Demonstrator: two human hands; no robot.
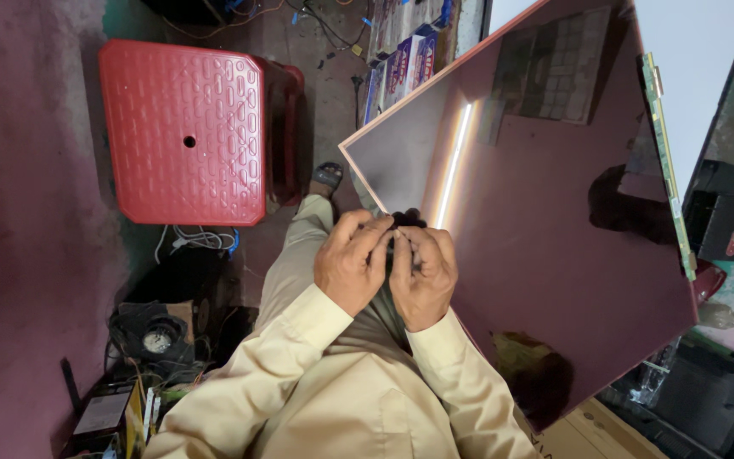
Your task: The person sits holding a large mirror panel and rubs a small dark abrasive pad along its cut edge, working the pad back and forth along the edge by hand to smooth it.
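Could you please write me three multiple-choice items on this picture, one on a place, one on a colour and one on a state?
1. Where do the left hand and right hand meet?
A. over the stool
B. at the near edge of the large glossy panel
C. on the fan on the floor

2. What colour is the plastic stool?
A. red
B. blue
C. white

3. How do the fingers stand?
A. spread flat on the panel
B. hanging at the person's sides
C. curled close together around something small and dark

Answers:
1 B, since both hands are pressed together at the panel's lower left edge.
2 A, since the square stool top with a centre hole is plainly red.
3 C, since the fingers of both hands bend inward against each other at a dark bit; what it is cannot be told.
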